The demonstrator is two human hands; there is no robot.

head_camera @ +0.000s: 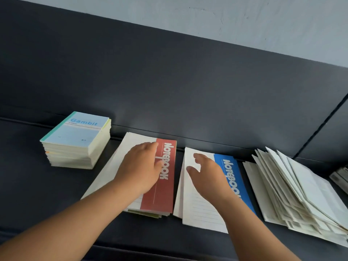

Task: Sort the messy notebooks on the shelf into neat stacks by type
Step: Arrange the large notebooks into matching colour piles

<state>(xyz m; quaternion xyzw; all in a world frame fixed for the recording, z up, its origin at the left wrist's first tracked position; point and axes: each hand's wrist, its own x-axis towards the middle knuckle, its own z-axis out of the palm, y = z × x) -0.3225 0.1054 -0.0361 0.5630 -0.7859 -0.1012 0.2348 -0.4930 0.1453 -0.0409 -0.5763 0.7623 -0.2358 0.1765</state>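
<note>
- Far left: a squared-up Gambit stack [75,140] of pale blue notebooks stands on the dark shelf [32,194], close to the back panel [169,81].
- Next along, we see the left hand [141,166] laid palm down on the red Notebook stack [160,196]. Its fingers are nearly straight across the cover, resting on it and gripping nothing.
- Just beside that, with a narrow gap between, lies the blue Notebook stack [199,211]. A lower book pokes out along its left edge.
- Over it we find the right hand [209,176], with fingers spread and loosely bent, thumb out, and nothing in its grasp. We cannot tell whether it touches the cover.
- Further right: a fanned pile [301,194] of pale notebooks sprawls askew on the shelf, its books overlapping, just beside the blue Notebook stack.
- At the right edge, a further item [341,176] is cut off and too blurred for us to identify.
</note>
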